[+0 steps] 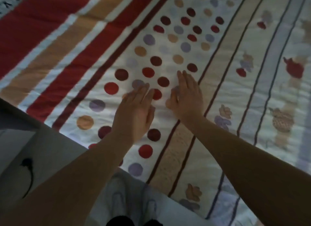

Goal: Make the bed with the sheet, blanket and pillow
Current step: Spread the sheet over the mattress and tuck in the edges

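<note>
blanket (168,45), patterned with stripes, dots and fruit shapes, lies spread flat and fills most of the view. both hands are on its dotted band near the blanket's near edge, side by side and apart. the left hand (134,111) has straight, relaxed fingers and grips nothing. the right hand (186,97) lies flat, fingers stretched out, holding nothing. pale floor (50,150) shows beyond the blanket's near-left edge.

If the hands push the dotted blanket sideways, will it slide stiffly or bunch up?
Probably bunches: the blanket looks soft, with fine wrinkles near the left hand and right hand. Lying flat and creased, it would likely flop when lifted. Its padded look suggests moderate weight.
</note>
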A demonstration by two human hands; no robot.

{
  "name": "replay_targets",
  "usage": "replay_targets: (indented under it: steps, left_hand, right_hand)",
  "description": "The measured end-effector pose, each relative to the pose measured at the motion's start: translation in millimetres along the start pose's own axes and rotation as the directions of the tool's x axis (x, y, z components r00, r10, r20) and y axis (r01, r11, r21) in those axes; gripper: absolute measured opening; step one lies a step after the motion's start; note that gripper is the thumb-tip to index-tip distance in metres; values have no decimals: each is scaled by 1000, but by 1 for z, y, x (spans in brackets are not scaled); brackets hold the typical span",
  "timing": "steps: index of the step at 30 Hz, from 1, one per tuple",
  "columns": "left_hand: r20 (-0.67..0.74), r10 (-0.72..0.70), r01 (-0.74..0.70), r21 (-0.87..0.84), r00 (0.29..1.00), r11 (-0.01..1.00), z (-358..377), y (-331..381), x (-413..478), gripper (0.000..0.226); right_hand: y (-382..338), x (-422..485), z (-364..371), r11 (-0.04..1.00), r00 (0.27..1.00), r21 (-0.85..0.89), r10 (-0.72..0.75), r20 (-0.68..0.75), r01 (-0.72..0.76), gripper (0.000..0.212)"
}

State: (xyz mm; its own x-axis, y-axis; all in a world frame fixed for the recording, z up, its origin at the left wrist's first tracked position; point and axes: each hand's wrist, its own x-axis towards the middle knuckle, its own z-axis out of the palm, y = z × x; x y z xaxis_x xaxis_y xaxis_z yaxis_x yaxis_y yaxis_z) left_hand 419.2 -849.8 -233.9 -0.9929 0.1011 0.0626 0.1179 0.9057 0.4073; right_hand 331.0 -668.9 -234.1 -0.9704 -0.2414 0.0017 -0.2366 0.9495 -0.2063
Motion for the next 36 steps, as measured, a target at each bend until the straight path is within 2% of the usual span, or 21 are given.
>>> replay_targets:
  steps: [7,10,14,21,30,33,36]
  left_hand:
    - [120,80,-92,91,990,992,37,42,-12,61]
    - [170,124,-155,181,978,971,57,49,-36,64]
    - [166,164,-207,295,973,933,66,44,-57,68]
    - [123,155,-185,291,980,939,66,42,-86,72]
    - [77,124,-142,312,989,940,66,62,-136,78]
    - [100,181,-202,288,978,936,73,101,-138,78]
    - [160,285,-316,217,945,924,80,156,-124,78]
  right_hand:
    - [60,-77,23,991,990,-32,128,56,-127,68]
    - [74,-115,31,994,992,-46,107,64,-104,69]
    - [69,-126,35,991,991,-48,128,32,-127,68]
    - [62,-148,40,990,991,-49,132,-3,-132,66]
    - [57,-209,29,996,994,-9,86,66,-86,67]
    - [67,-231,22,995,992,6,97,76,-98,67]
    - [99,-247,8,979,978,-28,204,35,-203,66]
